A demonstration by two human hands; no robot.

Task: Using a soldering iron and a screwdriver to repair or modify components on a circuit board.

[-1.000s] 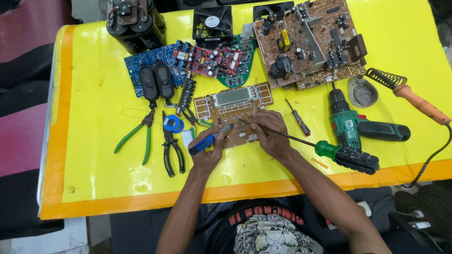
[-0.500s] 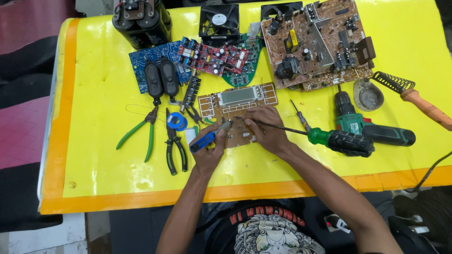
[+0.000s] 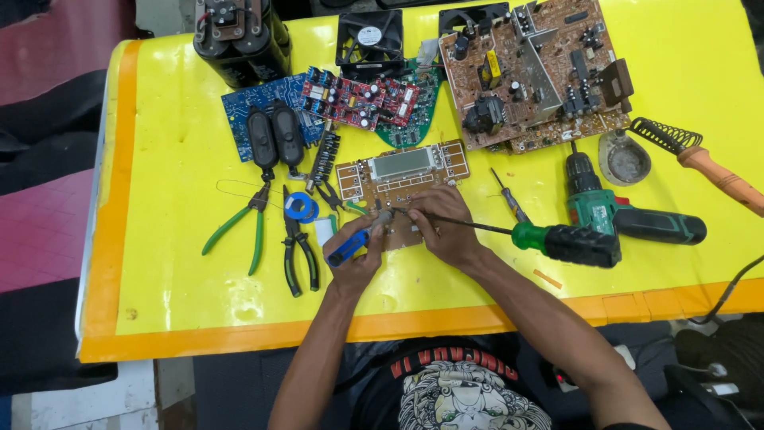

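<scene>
1. Tan circuit board (image 3: 402,177), with a grey display window; lies flat on the table (image 3: 175,302) just above centre; both hands rest on its lower edge.
2. Left hand (image 3: 354,259); closed around a blue-handled tool (image 3: 350,247), whose metal tip points toward 1 o'clock and meets the board's lower edge.
3. Right hand (image 3: 442,227); fingers pinched together on the board at the tool's tip; what they pinch is too small to tell.
4. Green-handled screwdriver (image 3: 549,239); at 3 o'clock of the right hand, its shaft running under that hand toward the board.
5. Green cordless drill (image 3: 613,211); just beyond the screwdriver handle, at 3 o'clock.
6. Small screwdriver (image 3: 509,197); between board and drill.
7. Black-handled pliers (image 3: 296,243) and green-handled pliers (image 3: 243,227); at 9 o'clock of the left hand, side by side.
8. Blue tape roll (image 3: 301,207); touching the black pliers' head.
9. Large brown circuit board (image 3: 533,72); at 1 o'clock, near the far edge.
10. Red circuit board (image 3: 362,99) and cooling fan (image 3: 368,36); at 12 o'clock.
11. Soldering iron stand (image 3: 660,135); at 2 o'clock.
</scene>
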